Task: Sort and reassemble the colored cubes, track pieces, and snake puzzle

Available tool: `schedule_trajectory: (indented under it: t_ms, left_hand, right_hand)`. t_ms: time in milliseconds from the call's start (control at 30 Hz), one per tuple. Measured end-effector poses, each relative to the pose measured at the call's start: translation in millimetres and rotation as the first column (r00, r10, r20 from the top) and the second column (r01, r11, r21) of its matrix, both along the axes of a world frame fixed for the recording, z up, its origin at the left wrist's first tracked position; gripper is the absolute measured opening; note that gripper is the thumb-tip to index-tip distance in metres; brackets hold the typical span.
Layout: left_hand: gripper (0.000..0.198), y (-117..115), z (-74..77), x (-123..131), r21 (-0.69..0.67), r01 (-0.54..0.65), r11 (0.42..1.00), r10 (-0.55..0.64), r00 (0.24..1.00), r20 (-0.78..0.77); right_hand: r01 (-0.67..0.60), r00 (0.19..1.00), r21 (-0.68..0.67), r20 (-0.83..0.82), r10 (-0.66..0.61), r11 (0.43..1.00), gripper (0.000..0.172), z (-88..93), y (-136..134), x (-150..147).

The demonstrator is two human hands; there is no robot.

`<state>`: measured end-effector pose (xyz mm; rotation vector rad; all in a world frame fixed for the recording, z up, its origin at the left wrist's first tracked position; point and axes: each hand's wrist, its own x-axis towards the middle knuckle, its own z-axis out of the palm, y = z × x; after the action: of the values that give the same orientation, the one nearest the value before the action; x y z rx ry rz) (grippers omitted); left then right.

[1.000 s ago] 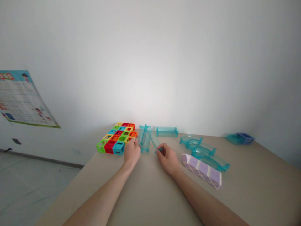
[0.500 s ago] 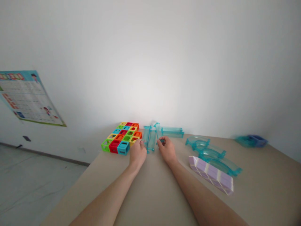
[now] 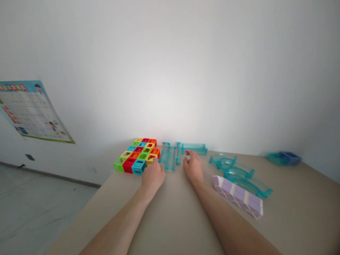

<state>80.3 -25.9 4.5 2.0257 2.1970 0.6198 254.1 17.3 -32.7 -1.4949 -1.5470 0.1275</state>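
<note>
My left hand [image 3: 153,176] is at the near right corner of a block of coloured hollow cubes [image 3: 138,150], by a yellow cube [image 3: 151,158]; its fingers are bent and mostly hidden. My right hand [image 3: 193,166] rests on the table with fingers apart and nothing between them. Between the hands and beyond them, straight clear teal tracks [image 3: 171,158] lie side by side, with a narrower one [image 3: 178,154] just left of my right hand. Two more straight tracks [image 3: 194,148] lie crosswise near the wall.
Curved teal tracks [image 3: 239,173] lie in a row on the right, beside a lilac block bar [image 3: 238,196]. A blue container [image 3: 290,158] and teal pieces [image 3: 276,159] stand at the far right. White wall borders the table's back edge.
My right hand has let go of the narrow teal track, which now lies flat, and moved a little right. My left hand has shifted slightly left and nearer.
</note>
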Motion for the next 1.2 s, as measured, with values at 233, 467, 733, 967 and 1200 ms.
schedule_trajectory:
  t_ms: [233,467,733,967,1200]
  left_hand:
    - [0.036,-6.7,7.8,-4.3,-0.004,0.031,1.0,-0.031,0.994,-0.108]
    - [0.045,-11.9,17.4,-8.1,0.016,0.015,1.0,-0.012,0.984,-0.177]
    - [0.036,-7.9,17.8,-14.0,0.179,0.063,0.982,-0.041,0.991,-0.128]
    - [0.045,-4.4,9.5,-13.4,0.467,0.347,0.813,-0.418,0.907,0.055]
    - [0.038,-4.5,6.7,-12.6,0.504,0.421,0.754,-0.556,0.818,0.149]
  right_hand:
    - [0.05,0.988,-0.016,0.149,-0.047,0.999,0.061,0.6,17.4,19.9]
    - [0.133,0.976,0.027,0.168,-0.136,0.991,0.032,-2.9,19.8,23.7]
    - [0.078,0.995,0.297,0.043,-0.095,0.952,0.015,9.7,12.8,26.7]
    - [-0.305,0.949,0.411,0.204,0.239,0.859,0.013,15.8,-15.1,-7.5]
    - [-0.392,0.908,0.378,0.305,0.287,0.839,0.013,17.6,-26.7,-18.2]
